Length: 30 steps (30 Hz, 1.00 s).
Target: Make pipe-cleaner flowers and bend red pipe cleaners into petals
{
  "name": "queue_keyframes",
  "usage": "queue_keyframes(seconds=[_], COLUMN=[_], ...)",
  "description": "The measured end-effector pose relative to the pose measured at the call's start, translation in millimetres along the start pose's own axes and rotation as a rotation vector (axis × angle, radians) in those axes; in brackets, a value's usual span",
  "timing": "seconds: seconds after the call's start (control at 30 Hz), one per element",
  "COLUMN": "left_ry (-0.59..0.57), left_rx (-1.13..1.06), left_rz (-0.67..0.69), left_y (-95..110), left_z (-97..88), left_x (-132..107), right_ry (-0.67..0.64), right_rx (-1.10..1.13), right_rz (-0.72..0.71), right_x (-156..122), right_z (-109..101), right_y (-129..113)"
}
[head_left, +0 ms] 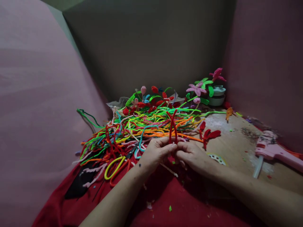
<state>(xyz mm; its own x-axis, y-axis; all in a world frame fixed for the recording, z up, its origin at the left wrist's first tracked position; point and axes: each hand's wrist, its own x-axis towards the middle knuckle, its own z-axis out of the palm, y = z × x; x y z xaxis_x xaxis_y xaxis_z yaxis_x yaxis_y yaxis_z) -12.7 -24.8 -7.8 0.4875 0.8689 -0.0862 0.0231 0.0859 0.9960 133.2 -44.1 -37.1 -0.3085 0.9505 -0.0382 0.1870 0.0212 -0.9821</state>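
Note:
Both hands meet at the middle, over the red cloth. My left hand (162, 150) pinches a red pipe cleaner (174, 124) between thumb and fingers. Pressed close beside it, my right hand (191, 156) has its fingers closed on the lower part of the same red piece. Two red ends stick up above the hands and cross near the top. What lies between the fingertips is partly hidden. Just behind the hands spreads a big heap of coloured pipe cleaners (146, 121), mostly green, orange, yellow and red.
A pink glue gun (272, 149) lies at the right. Finished pipe cleaner flowers (197, 89) stand at the back near a pale green pot (217, 96). Red petal shapes (209, 135) and a tape roll (216, 159) lie right of the heap. Yellow-handled scissors (115, 168) rest at left.

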Motion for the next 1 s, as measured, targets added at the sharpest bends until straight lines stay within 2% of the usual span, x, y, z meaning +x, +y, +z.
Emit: queue_keyframes(seconds=[0.07,0.17,0.23,0.33,0.4,0.5,0.6,0.7,0.87,1.0], left_ry=[-0.017,0.03,0.06,0.092,0.119,0.14,0.145,0.136,0.227,0.235], left_rx=[-0.042,-0.099,-0.113,-0.093,-0.089,-0.091,-0.103,-0.088,0.061,0.07], left_rz=[-0.017,-0.022,-0.006,0.035,0.073,0.112,0.109,0.075,0.091,0.098], left_y=[-0.4,-2.3,-3.7,-5.9,-7.9,-11.3,-12.7,-11.4,-8.6,-8.7], left_z=[1.6,2.4,1.1,-2.5,-3.6,-2.0,1.0,2.7,5.8,6.0], left_x=[0.1,0.6,0.9,1.1,1.2,1.5,2.0,2.1,1.1,-0.2], right_ry=[-0.011,-0.065,-0.115,-0.175,-0.167,-0.131,-0.115,-0.082,-0.001,0.027], right_rx=[0.001,0.08,0.246,0.609,0.801,0.941,0.965,0.961,0.931,0.861], right_rz=[0.017,0.044,0.058,0.048,0.041,0.098,0.144,0.118,0.104,0.097], right_x=[-0.3,0.3,1.3,3.6,5.6,8.5,10.1,10.9,9.7,7.3], right_z=[0.4,1.2,1.6,1.6,1.3,0.7,0.5,0.7,2.4,2.8], right_y=[-0.7,0.5,3.1,9.4,13.9,18.3,19.0,18.9,19.2,15.1])
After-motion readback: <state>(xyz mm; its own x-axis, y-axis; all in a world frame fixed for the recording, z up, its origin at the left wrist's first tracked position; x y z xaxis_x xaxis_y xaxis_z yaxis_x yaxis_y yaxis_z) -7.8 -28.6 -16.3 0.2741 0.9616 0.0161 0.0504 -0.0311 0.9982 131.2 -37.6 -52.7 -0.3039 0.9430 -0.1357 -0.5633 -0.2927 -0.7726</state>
